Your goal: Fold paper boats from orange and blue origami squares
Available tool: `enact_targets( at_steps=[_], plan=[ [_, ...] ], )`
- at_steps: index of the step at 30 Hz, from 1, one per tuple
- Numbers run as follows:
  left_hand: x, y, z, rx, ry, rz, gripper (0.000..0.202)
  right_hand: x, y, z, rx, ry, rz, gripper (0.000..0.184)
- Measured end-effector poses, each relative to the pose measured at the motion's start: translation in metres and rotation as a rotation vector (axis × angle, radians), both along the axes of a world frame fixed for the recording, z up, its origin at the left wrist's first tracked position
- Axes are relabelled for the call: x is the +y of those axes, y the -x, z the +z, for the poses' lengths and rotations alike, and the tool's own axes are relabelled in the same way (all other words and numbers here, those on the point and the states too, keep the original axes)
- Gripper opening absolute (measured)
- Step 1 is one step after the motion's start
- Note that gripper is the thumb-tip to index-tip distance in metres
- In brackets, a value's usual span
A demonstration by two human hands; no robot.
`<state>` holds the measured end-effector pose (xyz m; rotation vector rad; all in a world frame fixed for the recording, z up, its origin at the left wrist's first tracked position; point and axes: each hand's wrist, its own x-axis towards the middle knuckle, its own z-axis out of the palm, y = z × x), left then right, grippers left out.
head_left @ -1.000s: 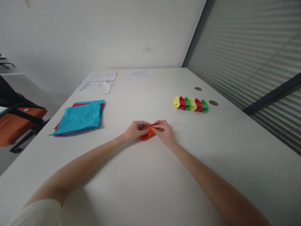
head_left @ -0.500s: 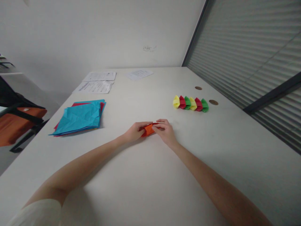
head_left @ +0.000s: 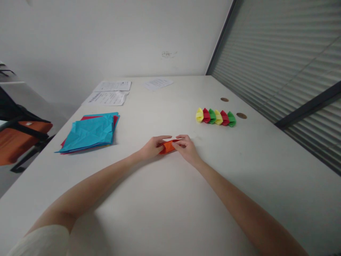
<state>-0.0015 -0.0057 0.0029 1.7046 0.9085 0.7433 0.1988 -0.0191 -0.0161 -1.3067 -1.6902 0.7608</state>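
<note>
Now the left hand (head_left: 153, 146) and right hand (head_left: 187, 146) each pinch one end of the orange paper (head_left: 168, 146), fingers closed on it, low against the table (head_left: 170, 199). The fold probably wants its edges lined up first. After that, one fingertip pressed firmly along the crease should set it.

The near half of the bench (head_left: 170, 213) lies open. A paper stack (head_left: 89, 133) blocks the left edge, a row of folded pieces (head_left: 216, 117) the right, printed sheets (head_left: 109, 97) the far edge.
</note>
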Motion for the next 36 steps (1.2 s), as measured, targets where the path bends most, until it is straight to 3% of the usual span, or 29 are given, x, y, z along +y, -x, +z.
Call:
enact_targets(
  at_steps=[4,10,15,21,27,36],
  plan=[
    [0.002,0.0,0.001,-0.095,0.129,0.106,0.046,0.0,0.0,0.0,0.037,-0.008,0.017,0.02],
    [0.004,-0.001,0.001,-0.101,-0.097,0.216,0.01,0.001,-0.001,0.0,0.072,-0.059,-0.094,0.026],
    [0.008,0.003,0.0,0.226,-0.251,0.241,0.018,0.0,-0.004,0.003,-0.02,-0.112,0.026,0.013],
    [0.011,0.012,-0.001,0.519,-0.352,0.1,0.017,0.0,-0.01,0.007,-0.312,-0.099,0.178,0.013],
    [0.012,0.015,-0.002,0.581,-0.413,0.111,0.018,0.001,-0.013,0.008,-0.529,-0.161,0.148,0.015],
    [0.012,0.013,0.002,0.599,-0.309,0.132,0.018,0.001,-0.012,0.002,-0.465,-0.197,0.133,0.008]
  ],
)
